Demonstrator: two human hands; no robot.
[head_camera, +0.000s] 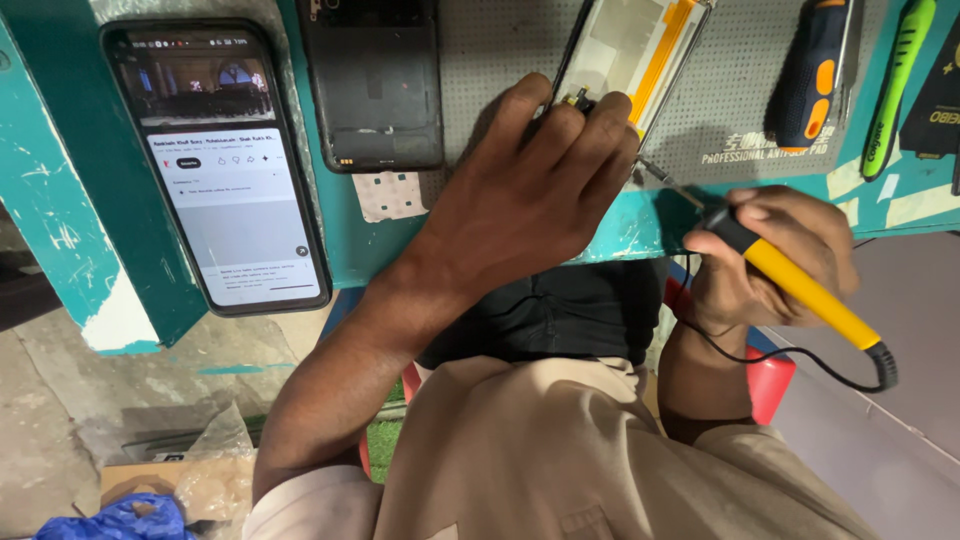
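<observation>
Pinching the near corner of an opened phone frame against the grey perforated mat, the left hand has its fingers closed together on that corner, while the right hand is wrapped shut around a yellow-handled soldering iron, tip angled toward the frame's edge. The frame looks thin, light and easily bent – best held by its rim, clear of the orange flex strip. The iron wants gripping on the handle only. The left fingers hide the exact contact point – whether the tip touches is unclear; the frame's top is cut off
</observation>
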